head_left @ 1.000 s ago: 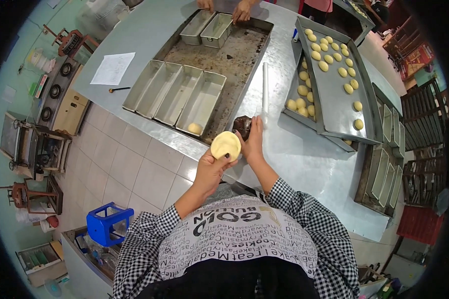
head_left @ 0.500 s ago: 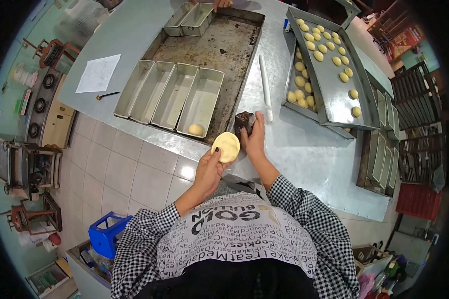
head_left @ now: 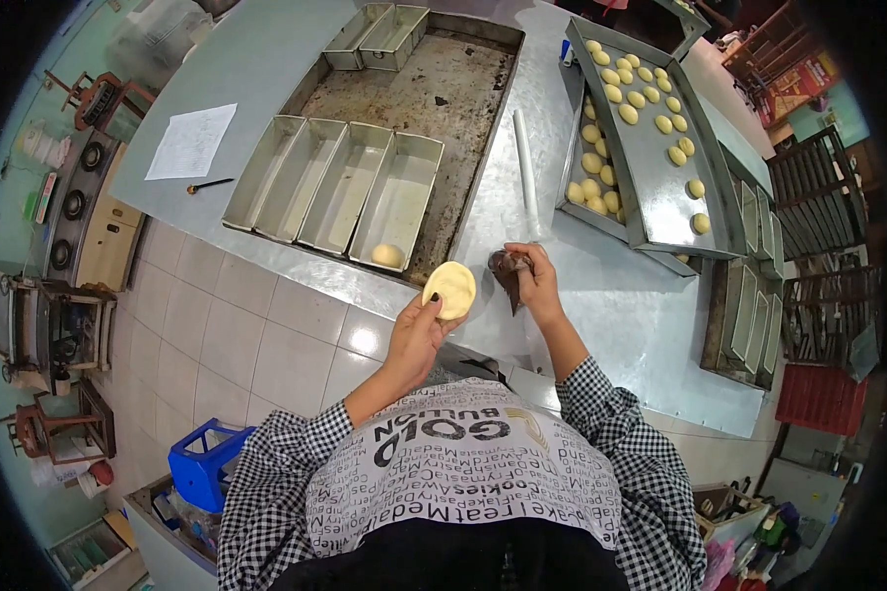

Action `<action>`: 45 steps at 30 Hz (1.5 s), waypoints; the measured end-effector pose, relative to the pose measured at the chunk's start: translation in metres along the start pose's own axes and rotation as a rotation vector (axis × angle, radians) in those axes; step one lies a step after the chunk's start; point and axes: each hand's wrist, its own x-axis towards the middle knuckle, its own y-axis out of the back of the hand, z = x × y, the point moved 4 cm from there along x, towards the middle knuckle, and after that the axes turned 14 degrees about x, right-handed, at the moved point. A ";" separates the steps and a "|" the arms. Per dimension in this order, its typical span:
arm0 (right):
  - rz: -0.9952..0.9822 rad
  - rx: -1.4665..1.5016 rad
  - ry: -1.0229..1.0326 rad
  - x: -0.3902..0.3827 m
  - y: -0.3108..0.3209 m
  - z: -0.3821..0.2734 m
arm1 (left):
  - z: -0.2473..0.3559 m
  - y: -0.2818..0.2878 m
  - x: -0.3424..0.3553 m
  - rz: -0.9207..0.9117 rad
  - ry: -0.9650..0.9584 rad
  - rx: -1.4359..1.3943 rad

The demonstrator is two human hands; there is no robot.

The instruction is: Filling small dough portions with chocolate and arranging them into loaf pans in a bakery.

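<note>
My left hand (head_left: 420, 335) holds a flattened, pale yellow dough round (head_left: 451, 286) up in front of me, thumb pressed on it. My right hand (head_left: 542, 286) grips a soft bag of dark brown filling (head_left: 508, 276) just to the right of the dough, over the steel table's front part. Beyond them, four long loaf tins (head_left: 325, 192) stand side by side on a stained baking tray (head_left: 434, 98); the rightmost holds one dough ball (head_left: 388, 255). A white rod (head_left: 525, 167) lies on the table right of that tray.
Stacked trays of dough balls (head_left: 650, 148) stand at the right, with more tins (head_left: 749, 325) beyond. Two tins (head_left: 394, 39) sit at the tray's far end. A paper sheet (head_left: 189, 143) lies at the left. A blue plastic stool (head_left: 202, 463) stands at lower left.
My right hand and the bag have moved right, away from the dough, and the bag now hangs more slanted. The co-worker's hands have left the far tins. The whole view has shifted slightly.
</note>
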 end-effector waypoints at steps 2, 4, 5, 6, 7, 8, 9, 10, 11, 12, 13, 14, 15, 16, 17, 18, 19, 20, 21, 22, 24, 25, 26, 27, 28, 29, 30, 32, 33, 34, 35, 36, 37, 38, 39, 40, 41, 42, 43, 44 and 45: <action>-0.033 -0.078 -0.001 -0.001 0.002 -0.008 | -0.008 -0.003 0.002 -0.003 0.038 0.030; -0.191 -0.309 0.099 -0.002 -0.004 -0.023 | -0.019 -0.003 0.007 0.001 0.038 0.034; -0.197 -0.309 0.098 -0.001 -0.006 -0.028 | -0.024 -0.003 0.009 0.001 0.040 0.042; -0.217 -0.347 0.119 -0.001 -0.009 -0.034 | -0.025 -0.007 0.010 0.001 0.043 0.039; -0.237 -0.385 0.139 -0.001 -0.010 -0.036 | -0.024 -0.010 0.011 0.018 0.035 0.071; -0.269 -0.391 0.141 0.000 -0.008 -0.031 | -0.025 -0.012 0.013 0.036 0.028 0.102; -0.276 -0.387 0.142 0.001 -0.007 -0.033 | -0.026 -0.012 0.014 0.043 0.027 0.101; -0.344 -0.399 0.135 0.003 -0.007 -0.035 | -0.028 -0.012 0.017 0.051 0.023 0.087; -0.412 -0.411 0.129 0.004 -0.008 -0.038 | -0.029 -0.012 0.019 0.059 0.018 0.072; -0.418 -0.410 0.126 0.006 -0.006 -0.041 | -0.030 -0.013 0.020 0.065 0.020 0.069; -0.477 -0.417 0.112 0.007 -0.006 -0.043 | -0.030 -0.015 0.023 0.064 0.012 0.045; -0.537 -0.424 0.098 0.007 -0.006 -0.046 | -0.030 -0.016 0.025 0.064 0.004 0.019; -0.544 -0.423 0.097 0.009 -0.004 -0.049 | -0.031 -0.017 0.027 0.070 0.003 0.015; -0.601 -0.476 0.080 0.009 -0.004 -0.051 | -0.031 -0.018 0.029 0.070 0.021 -0.004; -0.658 -0.529 0.062 0.010 -0.004 -0.053 | -0.033 -0.019 0.030 0.070 0.038 -0.023; -0.667 -0.527 0.062 0.011 -0.004 -0.058 | -0.034 -0.019 0.031 0.078 0.037 -0.028; -0.712 -0.617 0.013 0.013 -0.005 -0.060 | -0.035 -0.020 0.031 0.065 0.027 -0.032; -0.756 -0.708 -0.035 0.014 -0.006 -0.062 | -0.037 -0.020 0.031 0.052 0.017 -0.035; -0.762 -0.708 -0.034 0.016 -0.006 -0.066 | -0.039 -0.020 0.032 0.056 0.016 -0.039; -0.770 -0.760 -0.026 0.018 -0.007 -0.070 | -0.042 -0.020 0.032 0.022 0.017 -0.017; -0.782 -0.814 -0.016 0.021 -0.009 -0.075 | -0.043 -0.023 0.032 -0.011 0.016 0.002; -0.795 -0.855 0.014 0.022 -0.010 -0.077 | -0.043 -0.026 0.032 -0.007 0.029 0.017; -0.808 -0.896 0.044 0.023 -0.011 -0.078 | -0.044 -0.027 0.032 -0.003 0.043 0.032; -0.810 -0.896 0.045 0.023 -0.011 -0.076 | -0.044 -0.028 0.033 -0.002 0.042 0.031; -0.829 -0.924 0.068 0.022 -0.011 -0.072 | -0.045 -0.028 0.033 -0.010 0.040 0.023; -0.847 -0.951 0.091 0.022 -0.011 -0.070 | -0.046 -0.029 0.034 -0.018 0.038 0.015; -0.850 -0.950 0.092 0.022 -0.012 -0.071 | -0.046 -0.030 0.034 -0.015 0.037 0.014; -0.878 -0.973 0.112 0.022 -0.014 -0.075 | -0.047 -0.030 0.033 0.003 0.046 0.020; -0.878 -0.974 0.112 0.022 -0.013 -0.074 | -0.047 -0.031 0.034 0.002 0.046 0.019; -0.878 -0.968 0.108 0.021 -0.012 -0.071 | -0.049 -0.031 0.035 0.000 0.040 0.029; -0.876 -0.962 0.104 0.021 -0.012 -0.069 | -0.049 -0.032 0.035 -0.003 0.034 0.040; -0.876 -0.963 0.105 0.021 -0.011 -0.069 | -0.049 -0.032 0.036 -0.004 0.033 0.040; -0.884 -0.970 0.101 0.021 -0.011 -0.068 | -0.049 -0.032 0.036 -0.003 0.041 0.035; -0.891 -0.978 0.097 0.020 -0.011 -0.067 | -0.049 -0.033 0.036 -0.003 0.050 0.031; -0.889 -0.979 0.097 0.021 -0.011 -0.068 | -0.048 -0.033 0.036 -0.004 0.050 0.032; -0.896 -0.983 0.087 0.021 -0.010 -0.068 | -0.047 -0.034 0.036 -0.006 0.055 0.034; -0.903 -0.987 0.076 0.021 -0.010 -0.068 | -0.046 -0.035 0.036 -0.008 0.061 0.037; -0.902 -0.987 0.075 0.021 -0.010 -0.067 | -0.046 -0.034 0.035 -0.009 0.062 0.038; -0.904 -0.990 0.087 0.020 -0.010 -0.067 | -0.046 -0.034 0.035 -0.007 0.064 0.038; -0.907 -0.993 0.098 0.020 -0.010 -0.067 | -0.046 -0.033 0.035 -0.004 0.067 0.039; -0.906 -0.994 0.097 0.019 -0.010 -0.067 | -0.047 -0.033 0.035 -0.006 0.068 0.039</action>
